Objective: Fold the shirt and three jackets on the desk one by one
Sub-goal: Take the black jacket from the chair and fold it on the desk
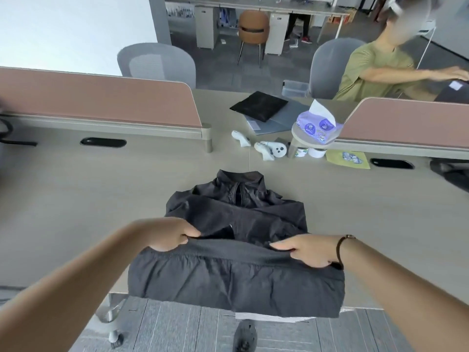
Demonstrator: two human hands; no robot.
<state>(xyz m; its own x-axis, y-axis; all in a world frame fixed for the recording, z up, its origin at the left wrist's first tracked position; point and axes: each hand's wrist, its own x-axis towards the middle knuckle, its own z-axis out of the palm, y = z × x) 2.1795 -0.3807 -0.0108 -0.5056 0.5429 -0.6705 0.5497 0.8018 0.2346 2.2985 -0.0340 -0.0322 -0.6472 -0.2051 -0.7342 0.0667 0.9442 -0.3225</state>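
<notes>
Jacket (236, 214) hem pinched by fingers of left hand (170, 233) and right hand (308, 251), lifted off tabletop (76, 189). Risk judged: crossed sleeves dislodged, fold skewed, if hem raised unevenly.

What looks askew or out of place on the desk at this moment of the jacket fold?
Nothing looks damaged or spilled. The left hand and right hand grip the ribbed hem of the black jacket, whose fold hangs over the desk edge. Two white controllers lie tipped near a tissue pack.
</notes>
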